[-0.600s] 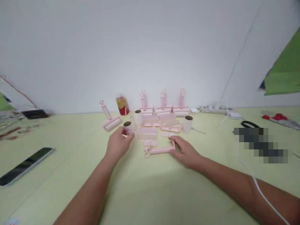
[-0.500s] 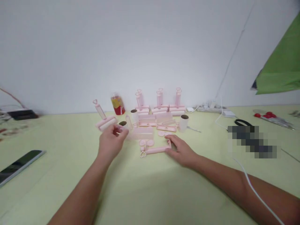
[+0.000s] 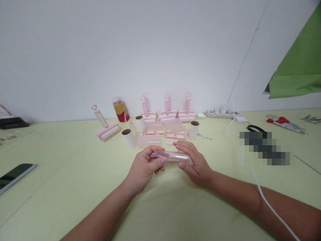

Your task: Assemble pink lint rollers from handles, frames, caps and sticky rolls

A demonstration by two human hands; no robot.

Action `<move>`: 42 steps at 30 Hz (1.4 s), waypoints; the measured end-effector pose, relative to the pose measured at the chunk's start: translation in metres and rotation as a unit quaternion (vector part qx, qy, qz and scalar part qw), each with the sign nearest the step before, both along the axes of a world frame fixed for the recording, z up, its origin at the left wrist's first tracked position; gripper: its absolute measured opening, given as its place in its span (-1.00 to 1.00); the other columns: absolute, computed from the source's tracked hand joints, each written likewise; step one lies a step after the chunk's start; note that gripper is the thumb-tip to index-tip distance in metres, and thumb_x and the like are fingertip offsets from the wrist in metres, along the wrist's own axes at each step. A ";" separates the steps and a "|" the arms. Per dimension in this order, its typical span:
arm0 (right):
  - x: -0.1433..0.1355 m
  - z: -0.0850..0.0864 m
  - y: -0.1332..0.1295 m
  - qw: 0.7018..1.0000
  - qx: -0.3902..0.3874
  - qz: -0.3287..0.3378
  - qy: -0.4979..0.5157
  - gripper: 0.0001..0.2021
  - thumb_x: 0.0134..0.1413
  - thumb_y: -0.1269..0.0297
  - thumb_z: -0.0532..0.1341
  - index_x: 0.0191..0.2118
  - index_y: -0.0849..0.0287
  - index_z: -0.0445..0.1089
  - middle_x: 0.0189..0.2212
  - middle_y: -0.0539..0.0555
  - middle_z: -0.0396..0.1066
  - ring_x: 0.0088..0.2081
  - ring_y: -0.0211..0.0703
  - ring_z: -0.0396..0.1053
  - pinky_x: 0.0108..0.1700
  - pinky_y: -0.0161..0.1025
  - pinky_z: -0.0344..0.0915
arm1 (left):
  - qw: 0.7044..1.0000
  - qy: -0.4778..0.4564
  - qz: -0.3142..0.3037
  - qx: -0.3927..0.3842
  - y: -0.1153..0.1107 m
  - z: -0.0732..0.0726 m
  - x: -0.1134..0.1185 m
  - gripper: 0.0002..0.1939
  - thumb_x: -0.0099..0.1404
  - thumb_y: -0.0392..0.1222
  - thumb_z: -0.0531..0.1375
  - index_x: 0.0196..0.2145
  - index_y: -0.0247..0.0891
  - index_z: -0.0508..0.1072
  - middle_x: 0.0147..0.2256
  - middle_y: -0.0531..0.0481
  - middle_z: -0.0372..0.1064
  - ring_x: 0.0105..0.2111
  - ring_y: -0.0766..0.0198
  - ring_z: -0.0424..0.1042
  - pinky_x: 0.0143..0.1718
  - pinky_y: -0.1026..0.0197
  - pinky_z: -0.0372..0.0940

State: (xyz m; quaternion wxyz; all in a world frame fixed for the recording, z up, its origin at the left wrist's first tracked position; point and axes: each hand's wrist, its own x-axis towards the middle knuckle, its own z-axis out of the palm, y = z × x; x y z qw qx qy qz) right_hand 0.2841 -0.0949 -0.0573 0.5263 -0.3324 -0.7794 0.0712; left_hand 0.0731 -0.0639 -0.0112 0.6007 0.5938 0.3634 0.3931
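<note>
My left hand point(image 3: 146, 167) is closed around the left end of a clear pink tube point(image 3: 173, 156), held level above the table. My right hand point(image 3: 197, 165) curves around the tube's right end, thumb below and fingers above. A little pale pink plastic shows under the tube; the rest of that part is hidden. Just behind my right hand lies a small pink disc point(image 3: 170, 142). Beyond the hands sit a pink cover point(image 3: 149, 141), an open pink frame point(image 3: 175, 135) and white paper rolls with brown cores point(image 3: 129, 139).
Assembled pink lint rollers with heart-ended handles point(image 3: 167, 105) stand along the wall; another lint roller point(image 3: 108, 131) sits at left. Also present: a yellow-red can point(image 3: 121, 109), a phone point(image 3: 16, 175), a screwdriver point(image 3: 205, 136), red-handled scissors point(image 3: 286, 124) and a white cable point(image 3: 260, 190).
My left hand has moved right from beside the paper roll, bringing the clear tube in front of my right hand. The pink heart-ended handle part is now mostly out of sight.
</note>
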 end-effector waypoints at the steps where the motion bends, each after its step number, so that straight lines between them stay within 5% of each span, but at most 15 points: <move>1: 0.000 0.000 -0.001 1.000 -0.006 0.011 0.013 -0.53 0.28 0.11 0.12 0.25 0.06 0.18 0.14 0.20 0.30 0.21 0.06 0.19 0.25 0.12 0.13 | 1.000 0.022 0.002 0.011 0.000 -0.001 0.000 -0.58 0.08 -0.05 0.39 -0.18 -0.31 0.40 -0.49 0.09 0.36 -0.59 0.41 0.28 -0.56 0.34 0.17; 8: -0.002 0.006 -0.007 0.994 -0.069 0.032 0.074 -0.57 0.27 0.08 0.14 0.18 0.10 0.30 0.06 0.20 0.38 0.14 0.03 0.29 0.19 0.02 0.22 | 0.969 0.169 0.063 0.168 0.017 0.001 -0.020 -0.50 0.25 0.09 0.22 0.03 -0.24 0.31 -0.35 0.04 0.37 -0.45 0.32 0.35 -0.41 0.27 0.24; 12: -0.002 0.006 -0.009 0.986 -0.100 0.037 0.130 -0.64 0.26 0.10 0.17 0.11 0.09 0.35 -0.02 0.18 0.44 0.02 -0.02 0.40 0.08 -0.05 0.32 | 0.922 0.312 0.119 0.194 0.038 0.007 -0.041 -0.57 0.39 0.14 -0.06 -0.27 -0.25 0.39 -0.43 0.03 0.34 -0.48 0.27 0.33 -0.42 0.24 0.21; 18: -0.003 -0.005 -0.010 0.961 -0.132 0.110 0.215 -0.69 0.27 0.13 0.17 0.07 0.10 0.27 -0.12 0.17 0.49 -0.19 -0.11 0.49 -0.13 -0.11 0.43 | 0.853 0.500 0.008 0.148 0.056 0.008 -0.068 -0.73 0.28 -0.06 0.00 -0.37 -0.23 0.41 -0.42 0.00 0.41 -0.43 0.20 0.39 -0.41 0.23 0.16; 23: -0.002 -0.013 -0.007 0.967 -0.167 0.104 0.159 -0.68 0.26 0.11 0.17 0.05 0.14 0.27 -0.39 0.02 0.43 -0.48 -0.28 0.34 -0.42 -0.32 0.30 | 0.795 0.588 -0.045 0.140 0.046 0.003 -0.060 -0.61 0.08 0.08 0.20 -0.20 -0.22 0.43 -0.34 -0.05 0.47 -0.41 0.14 0.41 -0.44 0.21 0.11; 30: -0.001 -0.013 -0.005 0.974 -0.196 0.088 0.069 -0.67 0.29 0.11 0.12 0.04 0.19 0.30 -0.53 -0.10 0.21 -0.56 -0.34 0.11 -0.46 -0.35 0.12 | 0.783 0.593 -0.062 0.177 0.047 -0.011 -0.051 -0.81 0.12 -0.05 0.15 -0.44 -0.22 0.43 -0.44 -0.03 0.43 -0.45 0.19 0.36 -0.46 0.22 0.02; 36: 0.000 -0.013 -0.003 0.973 -0.213 0.091 0.019 -0.67 0.26 0.11 0.13 0.04 0.18 0.32 -0.55 -0.11 0.20 -0.55 -0.32 0.13 -0.44 -0.34 0.13 | 0.821 0.543 -0.040 0.171 0.050 -0.014 -0.052 -0.63 0.11 0.06 0.20 -0.20 -0.22 0.43 -0.40 0.00 0.44 -0.45 0.19 0.38 -0.46 0.24 0.04; 42: -0.001 -0.012 -0.001 0.970 -0.228 0.088 0.009 -0.67 0.24 0.12 0.15 0.03 0.19 0.35 -0.52 -0.09 0.24 -0.52 -0.32 0.14 -0.45 -0.35 0.12 | 0.815 0.546 -0.042 0.189 0.049 -0.018 -0.048 -0.70 0.16 0.08 0.17 -0.33 -0.23 0.39 -0.42 -0.01 0.42 -0.46 0.21 0.36 -0.46 0.24 0.02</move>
